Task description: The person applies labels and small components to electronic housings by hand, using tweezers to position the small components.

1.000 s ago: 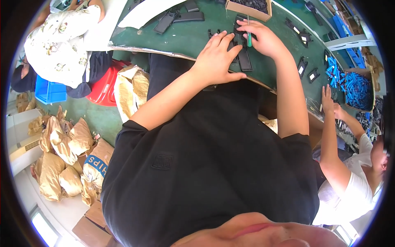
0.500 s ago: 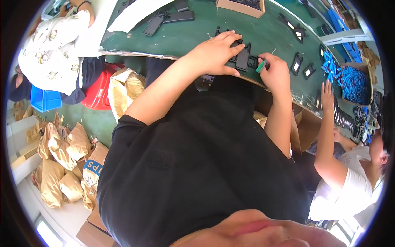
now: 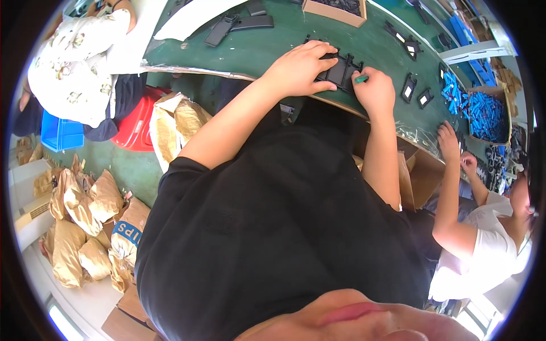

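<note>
On the green table's near edge lies a black plastic frame-like part [image 3: 336, 73], with small pegs along its far side. My left hand [image 3: 301, 69] holds its left end, fingers stretched across the top and thumb along the near edge. At the right end, my right hand [image 3: 375, 91] is closed round a small tool with a green handle [image 3: 360, 79]. The tool's working end cannot be made out, and the left part of the frame is hidden under my fingers.
Black plastic pieces [image 3: 250, 23] lie at the far left, others [image 3: 408, 88] to the right. A carton of dark parts [image 3: 335, 12] stands far off. Blue pieces fill a box [image 3: 490, 116] beside a co-worker [image 3: 478, 233]. Another person [image 3: 74, 68] is at left, near paper bags [image 3: 85, 227].
My right hand has turned, so the tool's thin shaft no longer shows and its handle sits closer to the frame. My left hand stays on the part. The co-worker's hand at right has lowered.
</note>
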Action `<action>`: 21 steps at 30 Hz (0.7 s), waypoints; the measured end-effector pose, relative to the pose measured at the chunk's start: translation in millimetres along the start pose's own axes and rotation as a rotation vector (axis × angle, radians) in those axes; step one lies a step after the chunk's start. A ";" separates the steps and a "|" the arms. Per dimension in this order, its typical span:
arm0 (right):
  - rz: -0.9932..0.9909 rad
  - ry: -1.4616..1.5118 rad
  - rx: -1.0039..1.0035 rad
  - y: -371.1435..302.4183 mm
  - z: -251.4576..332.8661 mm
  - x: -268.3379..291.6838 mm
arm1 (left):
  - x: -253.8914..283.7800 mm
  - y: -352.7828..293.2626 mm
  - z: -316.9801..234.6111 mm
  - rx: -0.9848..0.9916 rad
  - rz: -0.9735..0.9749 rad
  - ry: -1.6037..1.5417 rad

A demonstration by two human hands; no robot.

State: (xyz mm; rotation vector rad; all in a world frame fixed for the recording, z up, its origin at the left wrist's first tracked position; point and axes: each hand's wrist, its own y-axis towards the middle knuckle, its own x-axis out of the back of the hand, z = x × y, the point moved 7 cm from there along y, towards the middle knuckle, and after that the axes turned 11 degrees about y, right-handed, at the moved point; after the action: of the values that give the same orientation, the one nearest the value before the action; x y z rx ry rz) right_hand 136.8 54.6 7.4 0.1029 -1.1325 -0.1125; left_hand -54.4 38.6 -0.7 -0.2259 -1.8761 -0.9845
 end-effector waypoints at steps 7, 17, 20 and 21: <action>-0.309 0.128 -0.030 -5.5 -12.3 2.2 | 2.2 0.2 -0.8 0.012 -0.030 -0.045; -0.280 0.194 0.036 -7.8 -9.4 -1.3 | 51.0 -17.0 64.1 0.359 -0.358 0.344; -0.257 0.174 0.046 -6.3 -8.2 -3.2 | 58.2 -17.3 91.8 0.403 -0.198 0.671; -0.247 0.159 0.053 -7.3 -9.0 -3.3 | 50.0 -16.6 101.6 0.388 -0.078 0.636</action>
State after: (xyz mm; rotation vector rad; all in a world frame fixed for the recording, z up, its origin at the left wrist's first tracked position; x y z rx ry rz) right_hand 143.2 48.1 -0.4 0.2940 -0.9611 -0.2895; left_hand -157.1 87.8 10.7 0.3586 -1.4455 -0.6200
